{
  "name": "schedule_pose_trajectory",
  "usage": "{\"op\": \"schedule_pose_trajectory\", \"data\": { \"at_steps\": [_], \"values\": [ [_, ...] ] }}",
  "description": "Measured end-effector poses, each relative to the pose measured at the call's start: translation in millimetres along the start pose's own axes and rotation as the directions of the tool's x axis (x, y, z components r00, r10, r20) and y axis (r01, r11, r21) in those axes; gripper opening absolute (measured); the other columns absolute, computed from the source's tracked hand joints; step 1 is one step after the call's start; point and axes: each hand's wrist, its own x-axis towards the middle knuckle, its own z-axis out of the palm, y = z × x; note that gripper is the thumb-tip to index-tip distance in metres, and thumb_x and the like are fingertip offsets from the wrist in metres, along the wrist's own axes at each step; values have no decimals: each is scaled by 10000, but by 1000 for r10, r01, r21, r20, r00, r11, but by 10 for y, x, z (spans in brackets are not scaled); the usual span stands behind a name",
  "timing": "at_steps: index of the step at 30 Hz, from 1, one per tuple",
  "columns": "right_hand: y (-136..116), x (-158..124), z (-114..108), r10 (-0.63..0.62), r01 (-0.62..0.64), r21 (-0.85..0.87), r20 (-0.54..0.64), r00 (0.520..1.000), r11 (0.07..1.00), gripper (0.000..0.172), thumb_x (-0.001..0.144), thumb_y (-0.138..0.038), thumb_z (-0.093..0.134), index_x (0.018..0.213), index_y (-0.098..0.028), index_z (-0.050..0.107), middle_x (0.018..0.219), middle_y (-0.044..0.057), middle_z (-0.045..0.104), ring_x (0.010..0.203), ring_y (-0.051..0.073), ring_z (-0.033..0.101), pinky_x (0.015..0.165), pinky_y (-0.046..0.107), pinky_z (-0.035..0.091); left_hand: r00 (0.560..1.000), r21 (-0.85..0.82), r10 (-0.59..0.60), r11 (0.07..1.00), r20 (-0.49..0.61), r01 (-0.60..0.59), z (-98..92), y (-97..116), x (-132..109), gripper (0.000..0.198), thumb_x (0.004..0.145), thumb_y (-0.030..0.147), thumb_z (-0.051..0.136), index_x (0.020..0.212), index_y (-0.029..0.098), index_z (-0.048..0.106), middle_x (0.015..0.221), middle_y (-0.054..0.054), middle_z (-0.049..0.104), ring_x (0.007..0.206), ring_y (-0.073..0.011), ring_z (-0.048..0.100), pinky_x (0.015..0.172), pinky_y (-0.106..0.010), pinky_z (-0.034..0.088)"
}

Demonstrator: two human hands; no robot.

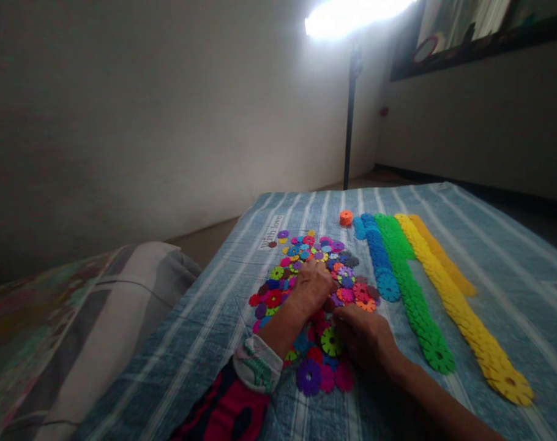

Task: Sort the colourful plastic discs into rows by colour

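A heap of mixed-colour plastic snowflake discs (pixel 313 269) lies on a blue striped bedspread (pixel 489 245). My left hand (pixel 313 285) rests on the middle of the heap, fingers curled down among the discs. My right hand (pixel 365 340) lies at the heap's near right edge, fingers bent onto the discs beside a green disc (pixel 331 341). What either hand pinches, if anything, is hidden. To the right run sorted rows: blue (pixel 379 257), green (pixel 411 294), yellow (pixel 466 315) and orange-yellow (pixel 441 254). A small orange stack (pixel 346 217) stands at the far end.
A grey and patterned pillow (pixel 99 318) lies at the left of the bed. A lamp stand (pixel 351 116) with a bright light rises behind the bed by the white wall. A dark framed picture (pixel 480 30) hangs at the upper right.
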Motion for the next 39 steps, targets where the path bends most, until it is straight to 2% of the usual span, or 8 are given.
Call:
{"op": "schedule_pose_trajectory", "data": {
  "at_steps": [8,13,18,28,33,39],
  "values": [
    [-4,16,-32,-27,27,-12,11,1000,1000,231,894,-161,389,717,-211,527,625,-5,572,531,114,510,511,230,297,995,-70,-33,997,-90,27,111,-85,47,248,885,115,426,892,145,672,936,-120,633,994,-248,548,882,-363,447],
    [-25,22,-37,-25,25,20,-16,1000,999,244,895,-159,379,707,-211,526,612,-9,561,503,106,495,496,223,300,997,-84,-61,995,-54,57,183,-122,104,287,911,151,380,889,148,666,919,-111,638,939,-230,565,870,-351,456],
    [-27,-2,-25,-16,16,39,-13,1000,999,236,902,-166,380,735,-211,542,613,-9,571,507,111,522,499,224,324,997,-95,-81,992,-4,80,146,-100,101,299,888,120,384,920,136,681,928,-117,649,974,-235,572,874,-346,466],
    [-7,-29,-8,18,-19,43,16,1000,999,238,905,-184,394,766,-220,585,674,14,630,544,125,550,513,230,343,990,-165,-132,976,59,140,81,-115,115,279,914,234,427,984,134,678,997,-127,691,974,-228,632,864,-349,493],
    [6,-25,-11,28,-29,43,42,999,999,237,913,-194,395,766,-217,580,669,10,620,555,126,553,523,232,343,992,-192,-122,973,32,126,105,-148,125,259,914,271,447,1023,156,652,1016,-112,697,994,-223,646,874,-341,494],
    [5,-18,-15,9,-10,45,36,999,999,251,922,-203,379,749,-216,561,658,5,607,556,127,553,532,237,344,991,-197,-128,972,30,131,99,-145,116,240,905,262,439,974,156,643,993,-101,700,988,-221,647,871,-330,490]
  ]
}}
